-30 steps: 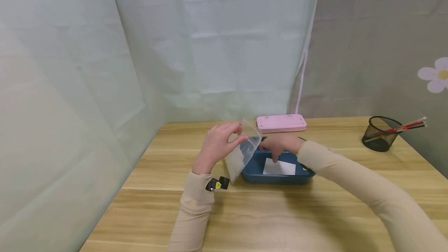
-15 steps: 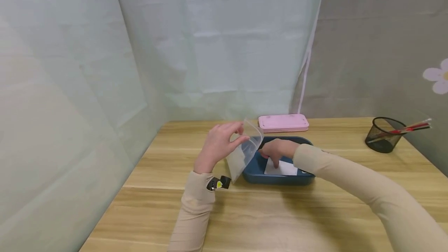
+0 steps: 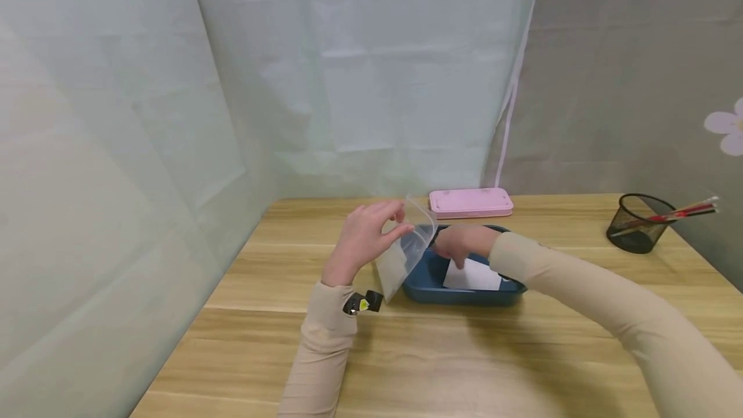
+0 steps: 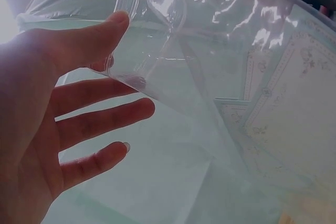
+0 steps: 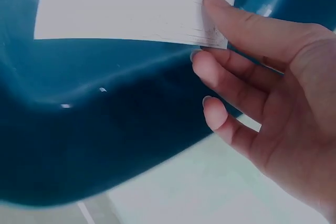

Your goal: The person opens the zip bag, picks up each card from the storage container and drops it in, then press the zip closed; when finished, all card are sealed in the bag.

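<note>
The right hand (image 3: 458, 245), pinching the white card (image 3: 473, 275) inside the blue tray (image 3: 464, 294), has tilted its corner up, while the left hand (image 3: 366, 237) still grips the clear bag (image 3: 406, 253) beside it over the bench (image 3: 441, 353).

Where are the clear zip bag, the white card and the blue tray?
clear zip bag (image 3: 406, 253), head view, middle of the bag below the left hand's pinch.
white card (image 5: 121, 3), right wrist view, flat face of the card.
blue tray (image 3: 464, 294), head view, near outer wall.
</note>
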